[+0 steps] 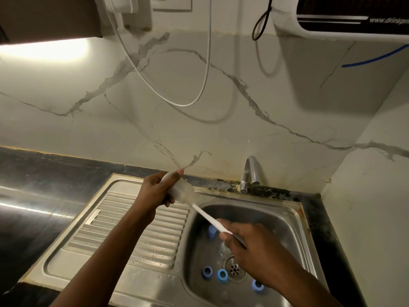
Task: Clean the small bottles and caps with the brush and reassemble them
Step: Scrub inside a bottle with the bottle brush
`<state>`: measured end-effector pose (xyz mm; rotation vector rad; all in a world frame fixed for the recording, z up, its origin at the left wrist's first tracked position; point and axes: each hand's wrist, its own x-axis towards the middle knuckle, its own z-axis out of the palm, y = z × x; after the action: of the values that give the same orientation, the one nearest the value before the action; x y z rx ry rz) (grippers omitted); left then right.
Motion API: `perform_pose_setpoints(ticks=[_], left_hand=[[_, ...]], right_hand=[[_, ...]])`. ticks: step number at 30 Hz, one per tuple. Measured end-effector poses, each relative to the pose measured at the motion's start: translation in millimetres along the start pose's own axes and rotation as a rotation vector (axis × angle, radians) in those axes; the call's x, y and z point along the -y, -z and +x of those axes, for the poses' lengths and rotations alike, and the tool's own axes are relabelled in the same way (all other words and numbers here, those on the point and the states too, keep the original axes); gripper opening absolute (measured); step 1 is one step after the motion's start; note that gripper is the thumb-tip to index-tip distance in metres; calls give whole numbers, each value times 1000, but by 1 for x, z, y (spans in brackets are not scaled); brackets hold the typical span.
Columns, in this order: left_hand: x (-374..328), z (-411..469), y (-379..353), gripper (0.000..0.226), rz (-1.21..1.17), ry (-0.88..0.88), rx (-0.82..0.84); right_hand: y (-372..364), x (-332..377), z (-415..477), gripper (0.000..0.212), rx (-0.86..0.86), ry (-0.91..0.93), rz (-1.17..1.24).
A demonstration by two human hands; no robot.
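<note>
**Brush in the bottle, caps loose in the sink**

The left hand [155,191] had its fingers curled round a small translucent bottle [181,192]. It held the bottle tilted, mouth pointing down and to the right. The right hand [245,242] pinched the white brush [208,218] by its handle, thumb on top. The brush's far end ran into the bottle's mouth, but the bristles could not be made out through the cloudy wall. Bottle and brush were held in the air over the left edge of the sink [296,218], beside the ribbed drainboard [132,229].

Below, four blue caps [207,272] lay apart on the basin floor. One stood under the brush handle, two sat side by side just left of the drain [234,268], and one lay to the right against the right wrist. A clear object [222,250], possibly a second bottle, sat near the drain, half hidden by the right hand. No stream showed under the tap [250,173].

The job looked early to midway: one bottle was being scrubbed inside, the caps lay loose, and nothing had been reassembled.
</note>
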<state>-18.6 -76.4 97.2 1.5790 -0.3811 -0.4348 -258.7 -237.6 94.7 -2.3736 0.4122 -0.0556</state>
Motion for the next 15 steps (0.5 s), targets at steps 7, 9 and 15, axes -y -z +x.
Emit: perform_pose_setpoints(ticks=[7, 9, 15], left_hand=[[-6, 10, 3, 61, -206, 142, 46], [-5, 11, -1, 62, -227, 143, 43], [-2, 4, -6, 51, 61, 20, -51]], right_hand=[[16, 15, -4, 37, -56, 14, 159], [18, 20, -3, 38, -115, 10, 133], [21, 18, 1, 44, -165, -11, -220]])
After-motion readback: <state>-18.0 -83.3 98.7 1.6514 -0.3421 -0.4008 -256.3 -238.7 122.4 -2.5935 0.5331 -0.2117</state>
